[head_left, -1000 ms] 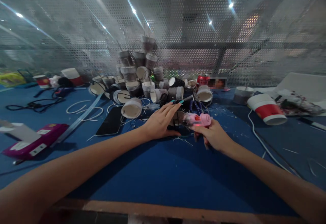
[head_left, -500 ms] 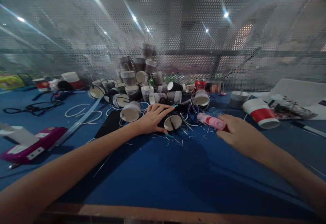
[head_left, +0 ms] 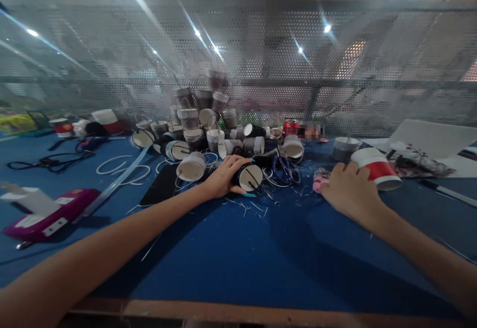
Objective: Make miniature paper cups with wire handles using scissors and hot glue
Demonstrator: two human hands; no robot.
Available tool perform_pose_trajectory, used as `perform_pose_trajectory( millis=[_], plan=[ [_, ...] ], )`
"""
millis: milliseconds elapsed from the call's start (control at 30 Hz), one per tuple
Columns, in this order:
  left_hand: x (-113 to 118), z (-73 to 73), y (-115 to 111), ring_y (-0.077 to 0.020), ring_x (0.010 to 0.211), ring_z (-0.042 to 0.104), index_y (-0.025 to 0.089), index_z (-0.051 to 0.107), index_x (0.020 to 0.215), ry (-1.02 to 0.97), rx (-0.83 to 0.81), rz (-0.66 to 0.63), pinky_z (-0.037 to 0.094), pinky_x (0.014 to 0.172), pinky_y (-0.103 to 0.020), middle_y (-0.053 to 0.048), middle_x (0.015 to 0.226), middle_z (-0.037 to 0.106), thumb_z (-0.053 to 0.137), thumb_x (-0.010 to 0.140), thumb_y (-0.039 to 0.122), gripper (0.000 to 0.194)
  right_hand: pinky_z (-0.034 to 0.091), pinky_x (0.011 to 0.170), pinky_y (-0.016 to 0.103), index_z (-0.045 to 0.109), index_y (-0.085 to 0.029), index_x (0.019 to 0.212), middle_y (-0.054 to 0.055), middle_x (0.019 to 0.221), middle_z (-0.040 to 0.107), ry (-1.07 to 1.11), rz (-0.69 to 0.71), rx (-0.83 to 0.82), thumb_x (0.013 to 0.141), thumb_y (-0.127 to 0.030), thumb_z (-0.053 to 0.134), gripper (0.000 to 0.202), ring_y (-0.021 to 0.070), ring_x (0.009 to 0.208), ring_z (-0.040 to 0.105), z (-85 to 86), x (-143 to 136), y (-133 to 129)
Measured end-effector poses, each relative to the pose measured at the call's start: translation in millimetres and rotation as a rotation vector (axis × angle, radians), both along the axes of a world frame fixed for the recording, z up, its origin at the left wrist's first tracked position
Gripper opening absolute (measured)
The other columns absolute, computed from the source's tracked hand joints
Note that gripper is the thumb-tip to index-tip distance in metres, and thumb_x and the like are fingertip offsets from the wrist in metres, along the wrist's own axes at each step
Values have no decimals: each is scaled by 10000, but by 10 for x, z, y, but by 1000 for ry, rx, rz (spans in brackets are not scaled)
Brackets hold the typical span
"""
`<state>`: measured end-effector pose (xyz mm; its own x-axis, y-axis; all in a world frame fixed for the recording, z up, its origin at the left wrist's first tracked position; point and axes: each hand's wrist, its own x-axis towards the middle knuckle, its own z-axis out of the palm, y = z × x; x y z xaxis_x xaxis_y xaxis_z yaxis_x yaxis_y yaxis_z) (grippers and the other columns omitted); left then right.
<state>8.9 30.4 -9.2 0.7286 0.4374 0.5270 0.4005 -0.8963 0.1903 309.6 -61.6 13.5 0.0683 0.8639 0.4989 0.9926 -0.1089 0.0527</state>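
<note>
A black-wrapped paper cup lies on its side with its white mouth towards me and a dark wire across the opening. My left hand is closed around its left side, fingers over the top and thumb below. On the right, my right hand has curled fingers over a pink tube-like object; only its left end shows past the thumb. A red and white paper cup lies just beyond that hand. Blue-handled scissors rest between the two hands.
Several wrapped cups with wire handles are piled at the back, before a perforated metal panel. A black phone, white cord and a purple power strip lie left. A red can stands behind. Clippings litter the blue tabletop.
My right hand has moved right with the pink object, away from the scissors, and now covers most of it. My left hand stays on the black cup. The view has tilted slightly.
</note>
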Motion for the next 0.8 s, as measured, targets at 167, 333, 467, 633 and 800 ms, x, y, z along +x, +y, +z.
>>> perform_pose_trajectory(
  millis=[167,333,467,633,800],
  plan=[
    [-15,-8,-14,-249,937,483,151,429,1177,-65,-20,33,432,838,-413,-113,1022,447,607,611,644,772,328,518,314,530,-153,811,143,792,582,119,265,-156,816,-548,346,436,237,670,542,338,-511,-156],
    [-19,-4,-21,-246,927,479,145,425,1173,-72,-56,34,437,836,-414,-108,1023,431,668,541,632,834,213,475,273,470,-189,658,43,564,535,143,449,-126,713,-714,371,537,153,502,465,186,-820,-79],
    [-18,-11,-2,-261,968,471,145,434,1166,-94,-67,-3,428,863,-427,-117,1042,426,665,516,650,855,209,485,265,462,-184,644,26,537,529,198,523,-96,815,-588,332,457,131,484,463,-66,-858,-18],
    [-15,-40,38,-268,1004,467,162,441,1148,-114,-57,-22,414,886,-444,-122,1063,445,671,537,634,805,233,488,248,466,-182,634,4,536,534,285,636,-186,822,-467,422,344,103,469,449,-229,-829,35],
    [-8,-22,18,-261,995,477,154,433,1144,-89,-47,-29,416,873,-416,-131,1071,474,670,565,615,776,247,492,248,460,-180,636,13,583,565,295,723,-209,848,-386,408,301,101,499,468,-271,-853,97]
  ],
)
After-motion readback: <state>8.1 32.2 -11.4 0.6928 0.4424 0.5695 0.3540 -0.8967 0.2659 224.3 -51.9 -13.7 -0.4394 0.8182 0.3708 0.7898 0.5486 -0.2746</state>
